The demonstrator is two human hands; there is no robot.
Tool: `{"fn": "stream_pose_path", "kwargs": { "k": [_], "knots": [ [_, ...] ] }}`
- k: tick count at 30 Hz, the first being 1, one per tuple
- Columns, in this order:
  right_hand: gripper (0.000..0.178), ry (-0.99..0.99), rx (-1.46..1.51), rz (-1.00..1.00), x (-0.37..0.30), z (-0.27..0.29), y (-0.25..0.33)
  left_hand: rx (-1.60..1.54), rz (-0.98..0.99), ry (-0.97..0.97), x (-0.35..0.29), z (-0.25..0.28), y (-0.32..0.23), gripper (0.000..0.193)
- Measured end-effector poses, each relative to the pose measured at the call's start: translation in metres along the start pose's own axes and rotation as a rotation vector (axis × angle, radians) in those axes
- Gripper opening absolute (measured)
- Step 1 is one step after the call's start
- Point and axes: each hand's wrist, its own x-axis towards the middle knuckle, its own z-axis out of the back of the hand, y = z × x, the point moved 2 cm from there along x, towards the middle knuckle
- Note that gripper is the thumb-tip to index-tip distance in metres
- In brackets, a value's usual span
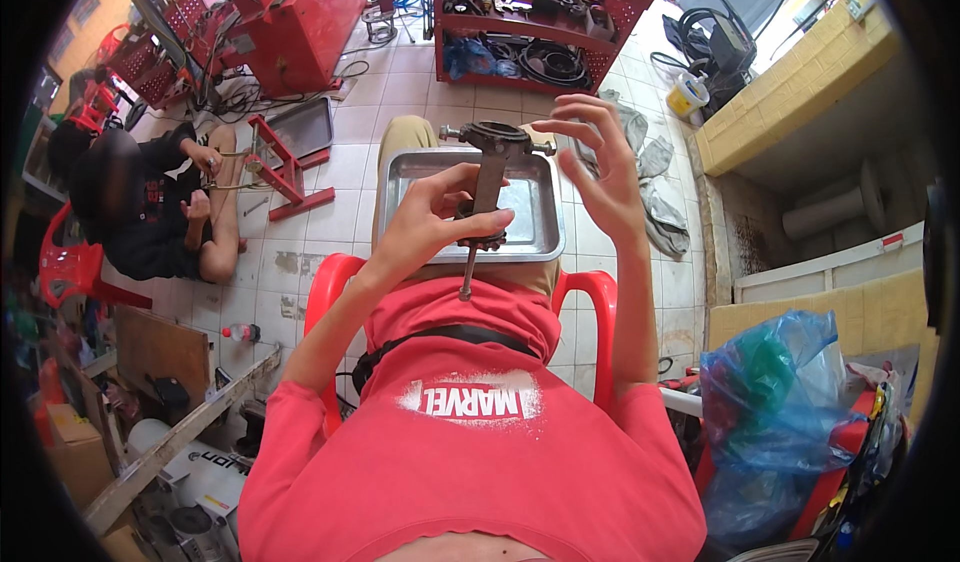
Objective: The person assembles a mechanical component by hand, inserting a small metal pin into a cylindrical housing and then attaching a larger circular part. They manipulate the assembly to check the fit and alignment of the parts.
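My left hand (447, 207) grips a dark metal mechanical part (491, 174) around its narrow middle, thumb across the front. The part stands about upright, with a wide ring-shaped flange on top and a smaller toothed one below. Bolts stick out from both sides of the top flange, and a thin rod (468, 270) points down from the bottom. My right hand (605, 167) is raised beside the top flange, fingers spread and holding nothing; whether a fingertip touches the right bolt I cannot tell. Beneath the part, a shiny metal tray (546, 248) rests across my lap.
A seated person (130, 197) at the left handles a part by a red metal stand (290, 177); another tray (302, 127) lies behind it. Ahead stands a red tool cart (545, 24). Grey cloths (655, 187) and a yellow bucket (686, 96) are on the right, plastic bags (770, 412) nearer.
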Motion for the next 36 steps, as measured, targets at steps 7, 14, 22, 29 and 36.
{"fn": "stream_pose_path", "kwargs": {
  "k": [7, 14, 22, 29, 36],
  "knots": [
    [0.025, 0.17, -0.095, -0.105, -0.004, 0.005, -0.006, 0.122, -0.069, -0.008, 0.001, 0.003, 0.002, 0.048],
    [0.024, 0.002, -0.017, 0.013, -0.003, 0.001, -0.015, 0.056, 0.061, 0.007, 0.001, 0.004, -0.003, 0.048],
    [0.028, 0.014, -0.005, 0.058, -0.002, -0.001, 0.005, -0.025, 0.094, -0.025, 0.001, 0.003, -0.002, 0.047],
    [0.019, 0.106, -0.168, -0.054, -0.005, 0.009, -0.011, 0.003, 0.014, 0.009, 0.0, 0.0, -0.003, 0.046],
    [0.019, -0.03, -0.016, 0.097, -0.002, 0.001, 0.012, -0.006, -0.015, -0.026, 0.0, -0.001, -0.004, 0.049]
  ]
}}
